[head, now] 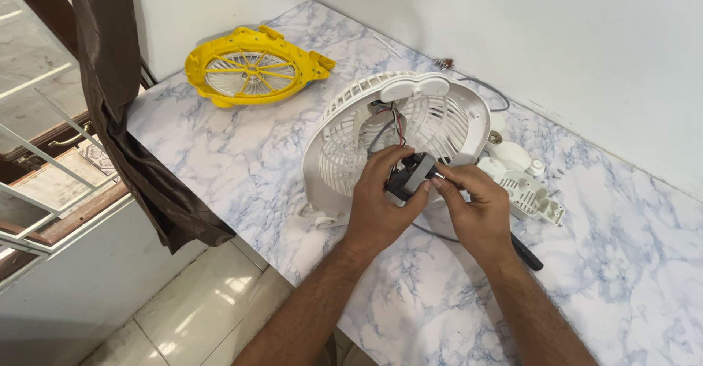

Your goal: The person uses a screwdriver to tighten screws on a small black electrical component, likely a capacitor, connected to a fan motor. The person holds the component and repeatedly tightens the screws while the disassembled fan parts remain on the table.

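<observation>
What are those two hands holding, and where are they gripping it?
Both hands hold a small dark fan motor in front of the white fan grille. The left hand wraps its underside and near end; the right hand pinches its far end with its fingertips.

white fan housing (351, 128), yellow grille (253, 66)

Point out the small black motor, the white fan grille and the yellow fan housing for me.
small black motor (410, 176), head view, on its dark body between both hands.
white fan grille (344, 143), head view, on its left slatted part.
yellow fan housing (253, 73), head view, on its spoked centre.
</observation>
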